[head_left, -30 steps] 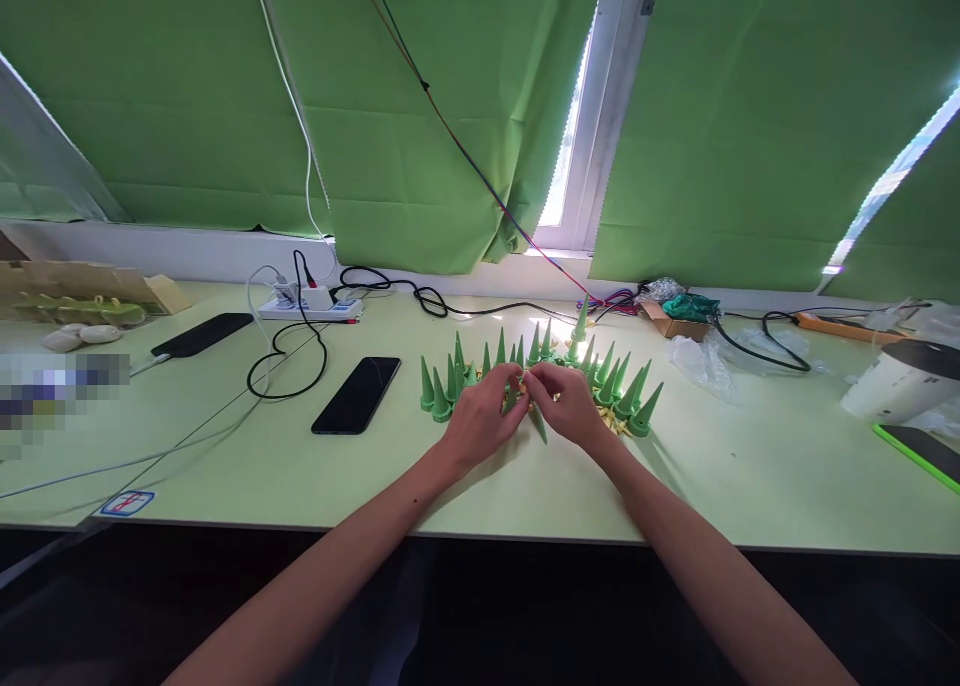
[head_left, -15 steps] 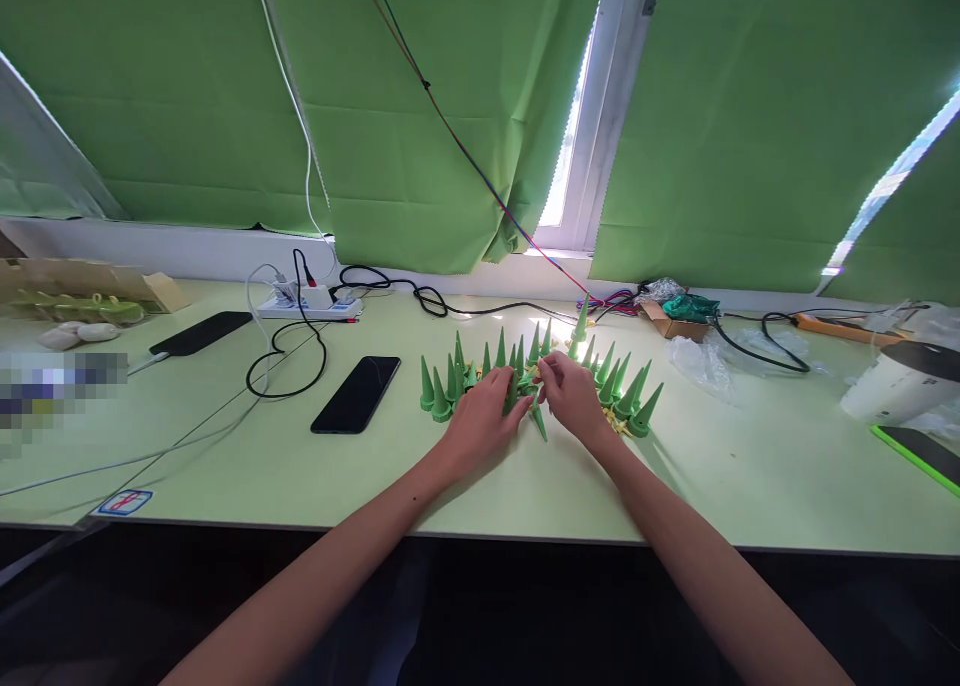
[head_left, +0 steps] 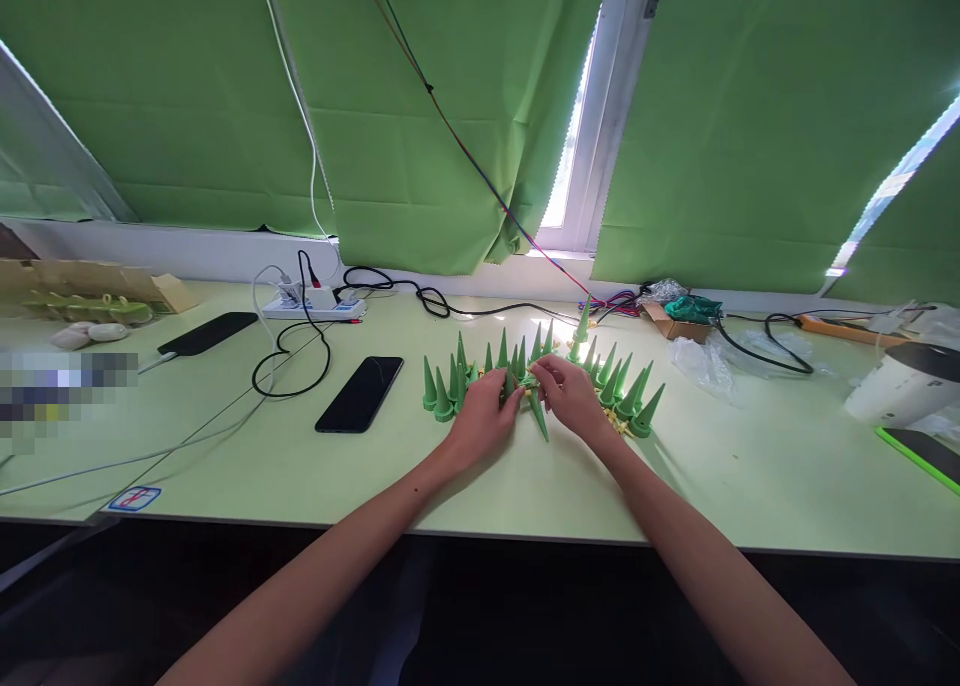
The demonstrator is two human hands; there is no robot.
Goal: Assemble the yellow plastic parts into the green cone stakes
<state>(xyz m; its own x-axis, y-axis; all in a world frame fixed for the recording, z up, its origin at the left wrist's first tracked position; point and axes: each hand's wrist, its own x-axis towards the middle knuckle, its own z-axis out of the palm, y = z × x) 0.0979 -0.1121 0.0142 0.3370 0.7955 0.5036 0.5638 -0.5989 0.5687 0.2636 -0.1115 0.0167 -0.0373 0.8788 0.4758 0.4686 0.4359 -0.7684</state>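
Many green pointed cones (head_left: 442, 398) stand upright in a cluster on the pale table, with small yellow pieces (head_left: 619, 424) among their bases. My left hand (head_left: 480, 418) is at the cluster's front, its thumb and fingers closed around a green cone (head_left: 510, 382). Just to the right, my right hand (head_left: 574, 398) pinches at something small beside the left fingertips; its fingers hide what it is. One green cone (head_left: 540, 419) lies between the hands, its tip pointing toward me.
A black phone (head_left: 360, 394) lies left of the cones, and a second dark phone (head_left: 208, 334) farther back. Behind them are a power strip (head_left: 322, 308) and looped cables. A small cardboard box (head_left: 679, 324), clear plastic (head_left: 701, 366) and a white cylinder (head_left: 904, 381) are to the right.
My left fingers have curled in a little and the right fingertips have shifted slightly. The view has moved slightly; the cones keep their places.
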